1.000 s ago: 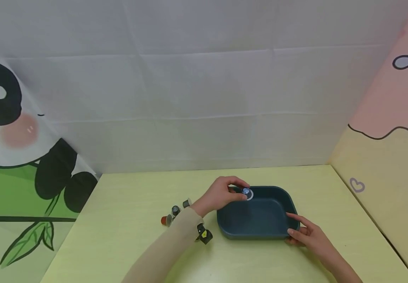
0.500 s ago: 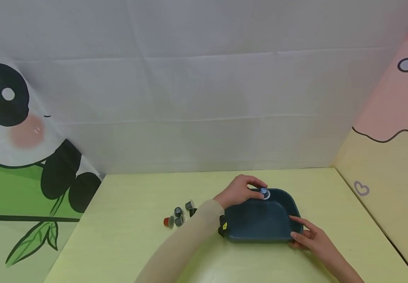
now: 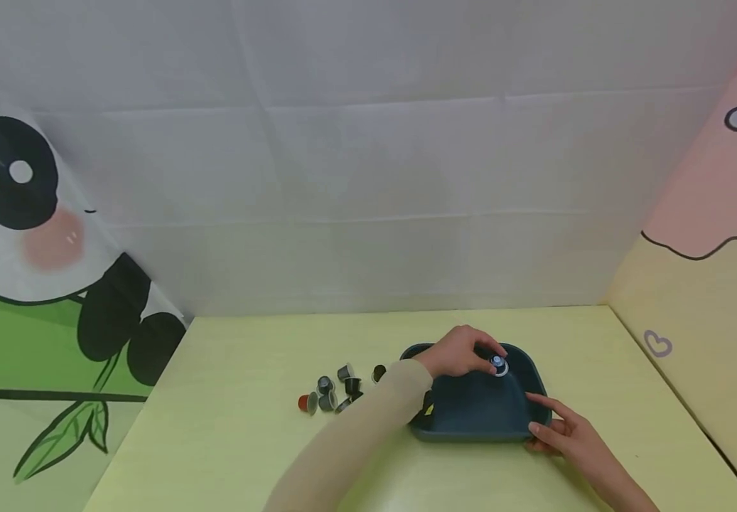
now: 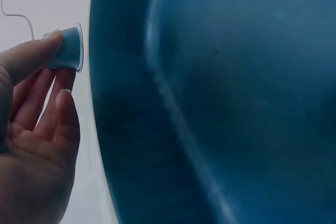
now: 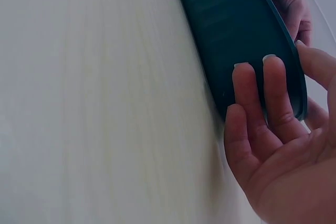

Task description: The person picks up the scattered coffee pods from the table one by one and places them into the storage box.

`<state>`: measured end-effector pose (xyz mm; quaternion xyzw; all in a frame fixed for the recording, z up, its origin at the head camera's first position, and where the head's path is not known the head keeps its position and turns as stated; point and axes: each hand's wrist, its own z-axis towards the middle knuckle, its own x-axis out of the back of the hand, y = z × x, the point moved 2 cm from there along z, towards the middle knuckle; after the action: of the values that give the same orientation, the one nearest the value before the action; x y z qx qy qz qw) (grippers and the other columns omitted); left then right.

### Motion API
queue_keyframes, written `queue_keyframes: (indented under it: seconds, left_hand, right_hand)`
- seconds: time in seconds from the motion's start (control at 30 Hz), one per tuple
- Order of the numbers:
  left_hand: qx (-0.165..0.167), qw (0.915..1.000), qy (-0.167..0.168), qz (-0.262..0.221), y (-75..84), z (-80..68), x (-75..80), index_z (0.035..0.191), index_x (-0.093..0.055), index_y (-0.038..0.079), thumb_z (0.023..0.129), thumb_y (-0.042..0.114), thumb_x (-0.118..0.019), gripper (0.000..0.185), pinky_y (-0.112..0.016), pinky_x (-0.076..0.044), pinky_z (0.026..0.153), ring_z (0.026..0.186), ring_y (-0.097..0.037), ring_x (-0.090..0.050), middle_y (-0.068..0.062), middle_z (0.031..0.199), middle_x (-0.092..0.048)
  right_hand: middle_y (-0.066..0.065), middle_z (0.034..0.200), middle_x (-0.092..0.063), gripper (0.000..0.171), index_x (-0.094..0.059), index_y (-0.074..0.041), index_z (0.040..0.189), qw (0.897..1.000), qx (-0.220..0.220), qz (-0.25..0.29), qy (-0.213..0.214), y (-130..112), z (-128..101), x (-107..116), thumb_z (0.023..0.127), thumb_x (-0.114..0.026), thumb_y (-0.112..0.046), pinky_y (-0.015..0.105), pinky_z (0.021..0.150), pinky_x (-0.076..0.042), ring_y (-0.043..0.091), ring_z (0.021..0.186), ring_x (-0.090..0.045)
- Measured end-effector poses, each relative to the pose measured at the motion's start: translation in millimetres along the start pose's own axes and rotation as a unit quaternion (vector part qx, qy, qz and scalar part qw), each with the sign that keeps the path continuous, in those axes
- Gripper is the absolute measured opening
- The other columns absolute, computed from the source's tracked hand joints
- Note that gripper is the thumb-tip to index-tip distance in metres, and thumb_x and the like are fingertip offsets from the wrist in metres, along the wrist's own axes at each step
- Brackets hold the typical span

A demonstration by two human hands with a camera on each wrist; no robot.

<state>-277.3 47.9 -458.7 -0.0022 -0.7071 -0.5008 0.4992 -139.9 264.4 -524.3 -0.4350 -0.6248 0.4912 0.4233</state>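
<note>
A: What do we see changed from the head camera?
B: We see the left hand [image 3: 460, 352] farther toward the right end of the tray [image 3: 477, 409] than half a second ago, pinching a small blue capsule [image 3: 499, 365] at the tray's far right part. More loose capsules [image 3: 326, 385] now show left of the tray, beyond the sleeve [image 3: 355, 448].
A: So where does that leave us?
B: By our reading, the capsule is at the tray but not yet let go.
A: And the left wrist view?
B: We see the thumb [image 4: 34, 55] and fingers [image 4: 38, 100] set narrow on the capsule, just beside the tray's edge; we can't tell whether it touches.
A: The right wrist view?
B: We see the right hand [image 5: 289, 171] gripping the tray's end, fingers against its outside; we judge it steadies the tray.
</note>
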Motion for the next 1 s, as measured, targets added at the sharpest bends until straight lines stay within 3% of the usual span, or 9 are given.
queue_keyframes:
  seconds: [0.27, 0.4, 0.57, 0.8, 1.0]
  left_hand:
    - [0.0, 0.998, -0.055, 0.032, -2.2, 8.8, -18.6, 0.116, -0.075, 0.021, 0.086, 0.016, -0.08, 0.03, -0.013, -0.045, 0.086, 0.099, 0.004, -0.059, 0.015, 0.108, -0.069]
    - [0.016, 0.9974, -0.061, 0.034, -12.2, 11.2, -29.4, 0.114, -0.076, 0.023, 0.085, 0.018, -0.081, 0.03, -0.014, -0.046, 0.083, 0.097, 0.005, -0.059, 0.017, 0.105, -0.069]
    - [0.033, 0.9975, -0.062, 0.002, -24.5, 11.4, -39.6, 0.113, -0.076, 0.021, 0.083, 0.017, -0.083, 0.031, -0.014, -0.047, 0.079, 0.091, 0.006, -0.061, 0.016, 0.101, -0.07]
    - [0.043, 0.997, -0.058, -0.028, -28.9, 11.8, -43.3, 0.112, -0.076, 0.018, 0.082, 0.013, -0.083, 0.031, -0.014, -0.048, 0.075, 0.088, 0.005, -0.062, 0.014, 0.099, -0.071]
    - [0.041, 0.9963, -0.051, -0.056, -27.7, 11.4, -41.7, 0.119, -0.072, 0.016, 0.085, 0.013, -0.081, 0.036, -0.014, -0.048, 0.08, 0.096, 0.004, -0.063, 0.013, 0.107, -0.071]
  right_hand:
    - [0.023, 0.085, -0.068, 0.044, -0.051, -0.018, 0.143, 1.0, -0.006, 0.009, 0.002, 0.4, 0.0, 0.1, 0.101, -0.061, -0.016, 0.031, 0.08, -0.057, 0.03, 0.085, -0.073]
    - [0.024, 0.086, -0.068, 0.042, -0.053, -0.027, 0.14, 1.0, -0.002, 0.013, 0.002, 0.4, -0.5, -1.0, 0.101, -0.061, -0.016, 0.03, 0.081, -0.057, 0.029, 0.085, -0.073]
    - [0.025, 0.087, -0.068, 0.04, -0.055, -0.038, 0.134, 1.0, 0.0, 0.016, 0.001, 0.5, -1.2, -2.3, 0.102, -0.059, -0.014, 0.029, 0.081, -0.056, 0.028, 0.085, -0.073]
    - [0.023, 0.085, -0.068, 0.043, -0.054, -0.029, 0.14, 1.0, 0.015, 0.013, 0.002, 1.7, -0.8, -1.6, 0.101, -0.06, -0.014, 0.031, 0.08, -0.057, 0.029, 0.084, -0.073]
    - [0.023, 0.085, -0.069, 0.042, -0.054, -0.032, 0.139, 1.0, 0.007, 0.013, -0.001, 2.6, -0.1, 0.4, 0.101, -0.06, -0.014, 0.031, 0.08, -0.057, 0.028, 0.084, -0.073]
